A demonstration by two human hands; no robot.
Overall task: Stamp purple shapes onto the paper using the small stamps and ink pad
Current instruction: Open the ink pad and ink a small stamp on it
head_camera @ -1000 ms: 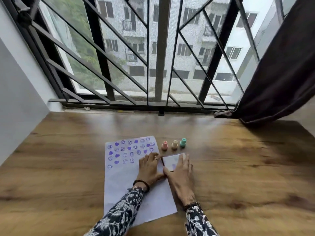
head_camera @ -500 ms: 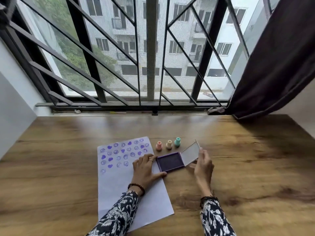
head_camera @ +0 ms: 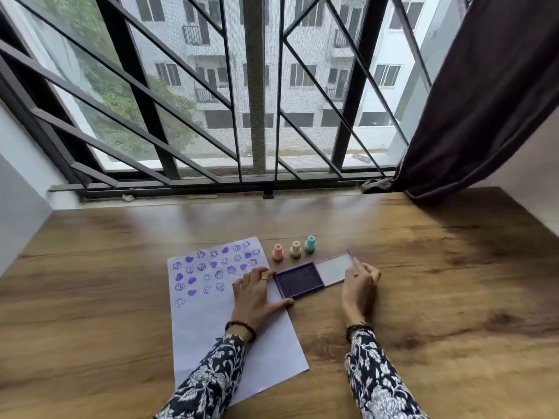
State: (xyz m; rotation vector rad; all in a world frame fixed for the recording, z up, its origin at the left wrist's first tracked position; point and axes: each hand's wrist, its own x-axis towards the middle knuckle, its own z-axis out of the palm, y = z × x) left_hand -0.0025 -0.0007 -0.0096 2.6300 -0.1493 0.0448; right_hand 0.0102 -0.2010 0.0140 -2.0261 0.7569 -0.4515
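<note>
A white paper (head_camera: 208,322) lies on the wooden table, its upper part covered with purple hearts and smiley faces. Right of it sits the purple ink pad (head_camera: 299,282), its clear lid (head_camera: 334,269) swung open and lying flat to the right. My left hand (head_camera: 257,297) rests flat on the paper's right edge, fingers spread, thumb against the pad's near-left corner. My right hand (head_camera: 360,285) pinches the lid's right edge. Three small stamps stand upright beyond the pad: pink (head_camera: 277,252), cream (head_camera: 295,248) and teal (head_camera: 310,244).
The wooden table (head_camera: 423,297) runs back to a barred window (head_camera: 257,116). A dark curtain (head_camera: 484,101) hangs at the right and touches the table's far right corner. A white wall (head_camera: 21,207) borders the left side.
One second ago both hands covered the closed pad. My right hand has swung the lid open, half raised half a second ago, flat on the table now. My left hand stayed put.
</note>
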